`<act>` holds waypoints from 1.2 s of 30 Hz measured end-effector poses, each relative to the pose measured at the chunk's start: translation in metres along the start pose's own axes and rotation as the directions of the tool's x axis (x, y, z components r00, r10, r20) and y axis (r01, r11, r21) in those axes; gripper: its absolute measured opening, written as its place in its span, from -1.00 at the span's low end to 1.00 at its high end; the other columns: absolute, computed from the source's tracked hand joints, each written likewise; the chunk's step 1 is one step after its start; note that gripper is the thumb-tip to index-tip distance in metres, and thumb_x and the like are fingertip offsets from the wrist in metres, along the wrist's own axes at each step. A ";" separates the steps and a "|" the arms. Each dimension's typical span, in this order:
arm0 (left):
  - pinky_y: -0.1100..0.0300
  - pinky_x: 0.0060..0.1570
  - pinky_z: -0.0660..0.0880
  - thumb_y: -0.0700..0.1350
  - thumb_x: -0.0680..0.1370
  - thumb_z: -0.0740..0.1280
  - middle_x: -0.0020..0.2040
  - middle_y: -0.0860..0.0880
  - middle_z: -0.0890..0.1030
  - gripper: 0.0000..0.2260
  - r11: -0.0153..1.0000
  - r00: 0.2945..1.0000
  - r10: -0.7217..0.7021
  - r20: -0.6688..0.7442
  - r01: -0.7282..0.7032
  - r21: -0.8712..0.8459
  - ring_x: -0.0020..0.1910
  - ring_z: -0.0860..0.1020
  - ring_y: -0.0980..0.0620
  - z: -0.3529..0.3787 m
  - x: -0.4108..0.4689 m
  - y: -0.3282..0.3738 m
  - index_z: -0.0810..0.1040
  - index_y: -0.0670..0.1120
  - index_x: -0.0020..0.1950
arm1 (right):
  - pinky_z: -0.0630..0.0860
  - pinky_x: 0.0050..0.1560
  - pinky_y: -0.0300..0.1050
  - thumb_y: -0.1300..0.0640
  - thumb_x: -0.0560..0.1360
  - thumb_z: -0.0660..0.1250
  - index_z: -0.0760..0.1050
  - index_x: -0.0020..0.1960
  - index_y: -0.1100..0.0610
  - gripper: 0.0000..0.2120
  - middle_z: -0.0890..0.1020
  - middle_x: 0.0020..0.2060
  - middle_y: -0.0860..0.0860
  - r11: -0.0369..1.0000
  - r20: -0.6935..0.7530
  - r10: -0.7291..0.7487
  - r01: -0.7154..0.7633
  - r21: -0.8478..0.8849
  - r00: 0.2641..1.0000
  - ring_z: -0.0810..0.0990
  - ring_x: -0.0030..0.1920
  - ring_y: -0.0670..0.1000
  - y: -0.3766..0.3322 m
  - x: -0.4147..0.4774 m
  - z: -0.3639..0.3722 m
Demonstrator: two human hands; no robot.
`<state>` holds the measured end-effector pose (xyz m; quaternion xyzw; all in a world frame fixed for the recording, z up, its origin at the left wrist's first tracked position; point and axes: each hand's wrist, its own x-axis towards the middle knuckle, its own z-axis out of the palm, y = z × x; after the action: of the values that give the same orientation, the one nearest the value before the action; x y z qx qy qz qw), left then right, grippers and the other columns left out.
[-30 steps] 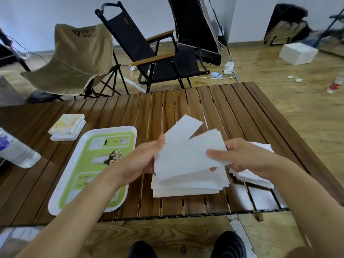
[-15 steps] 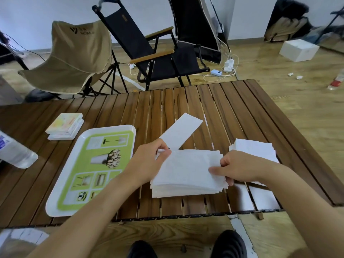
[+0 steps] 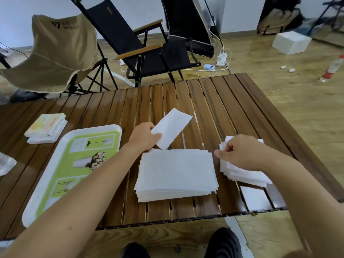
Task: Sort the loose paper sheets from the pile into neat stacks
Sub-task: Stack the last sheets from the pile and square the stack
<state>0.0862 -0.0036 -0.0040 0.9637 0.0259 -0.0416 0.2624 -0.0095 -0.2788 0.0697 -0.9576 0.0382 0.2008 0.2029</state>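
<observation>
The left hand [image 3: 144, 137] pinches one paper strip [image 3: 172, 127] just behind the big stack [image 3: 176, 174] on the worktop [image 3: 223, 101]. Right of the big stack, the right hand [image 3: 240, 153] lies curled on the small stack [image 3: 245, 175]; I cannot tell if it grips.

The tan chair [image 3: 55, 45] has a dark mark like a striped V on its back, with two short lines of big letters next to it (too blurry to read for sure). The black chair [image 3: 119, 34] has a small brown tag, too tiny to read. The green tray [image 3: 96, 128] has pictures and little print, also too small.
</observation>
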 end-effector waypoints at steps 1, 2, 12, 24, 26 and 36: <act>0.21 -0.34 0.47 -0.01 0.63 0.35 -0.14 -0.01 0.56 -0.87 0.997 0.995 0.080 -0.063 -0.080 0.011 -0.25 0.56 0.04 -0.007 -0.006 0.005 0.48 -0.05 0.02 | 0.30 -0.37 -0.25 -0.13 0.62 0.30 0.52 -0.23 0.18 -0.58 0.55 -0.32 0.14 0.999 -0.043 -0.020 0.022 0.040 0.999 0.46 -0.36 -0.03 -0.001 0.001 -0.002; 0.22 -0.33 0.47 -0.01 0.65 0.32 -0.13 0.02 0.57 -0.90 0.985 0.978 0.170 -0.118 -0.166 0.042 -0.26 0.56 0.07 -0.017 -0.012 0.011 0.46 -0.01 0.06 | 0.31 -0.36 -0.25 -0.15 0.61 0.30 0.55 -0.12 0.18 -0.61 0.61 -0.23 0.16 0.997 -0.077 -0.041 0.047 0.067 0.996 0.49 -0.32 -0.05 -0.003 0.001 -0.004; 0.15 -0.04 0.49 0.11 0.65 0.24 -0.07 0.12 0.60 -0.79 0.850 0.846 0.527 0.088 -0.520 -0.085 -0.05 0.53 0.15 -0.128 -0.115 0.060 0.61 0.06 0.05 | 0.45 -0.30 -0.39 -0.04 0.41 0.53 0.15 0.57 -0.08 -0.15 0.38 -0.45 -0.08 0.718 -0.151 -0.267 0.301 0.628 0.952 0.42 -0.45 -0.17 0.001 -0.010 -0.012; 0.34 -0.35 0.38 0.12 0.65 0.29 -0.35 0.12 0.65 -0.66 0.884 0.974 0.036 0.222 0.072 -0.461 -0.40 0.55 0.24 -0.065 -0.137 -0.002 0.65 -0.02 -0.21 | 0.18 -0.42 -0.25 -0.23 0.55 0.36 0.35 -0.38 0.13 -0.47 0.19 -0.43 0.10 0.886 0.200 -0.318 0.214 0.412 0.927 0.11 -0.44 0.04 -0.012 -0.022 0.003; 0.27 -0.33 0.33 0.14 0.65 0.27 -0.42 0.10 0.54 -0.59 0.940 0.977 0.061 0.202 0.012 -0.340 -0.44 0.48 0.22 -0.046 -0.133 -0.013 0.55 -0.04 -0.31 | 0.22 -0.44 -0.28 -0.23 0.54 0.37 0.34 -0.36 0.12 -0.48 0.23 -0.47 0.05 0.946 0.254 -0.234 0.159 0.283 0.939 0.16 -0.47 0.00 -0.010 -0.020 0.010; 0.11 -0.31 0.31 0.33 0.60 0.19 -0.42 0.04 0.38 -0.48 0.995 0.994 0.104 0.034 -0.104 -0.003 -0.41 0.37 0.06 -0.017 -0.120 -0.028 0.32 -0.04 -0.34 | 0.27 -0.31 -0.26 -0.11 0.61 0.31 0.33 -0.44 0.08 -0.49 0.32 -0.49 -0.01 0.994 0.226 -0.112 0.107 0.034 0.968 0.29 -0.48 -0.07 -0.022 -0.022 0.030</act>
<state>-0.0345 0.0257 0.0074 0.9628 -0.0288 -0.0442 0.2651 -0.0371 -0.2463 0.0615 -0.9267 -0.0359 0.2974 0.2269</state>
